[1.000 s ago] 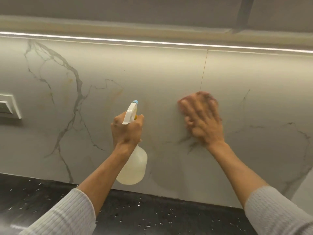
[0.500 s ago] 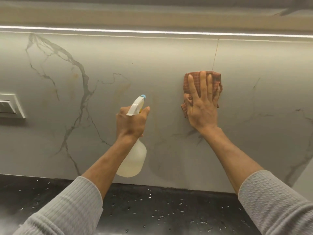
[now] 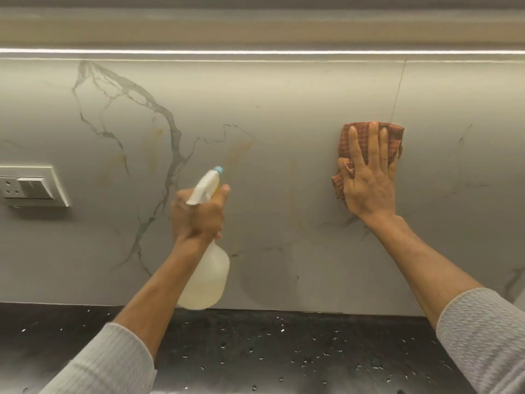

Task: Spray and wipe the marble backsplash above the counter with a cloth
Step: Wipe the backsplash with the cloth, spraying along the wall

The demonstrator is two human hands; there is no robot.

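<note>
Marble backsplash [image 3: 284,115] spreads open between spray bottle [image 3: 206,280] and cloth [image 3: 396,137].

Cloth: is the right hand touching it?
Touching. The head view shows the right hand laid flat on the cloth, its straight fingers spread across it, pressing it against the backsplash.

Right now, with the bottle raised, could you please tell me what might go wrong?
1. The spray bottle in the left hand points at the wall, and a socket plate sits on it to the left; mist could reach it.
2. The right hand presses the cloth with an open palm, so the bunched cloth might slip out.
3. Yellowish streaks left of the bottle lie away from the cloth and may be missed.
</note>
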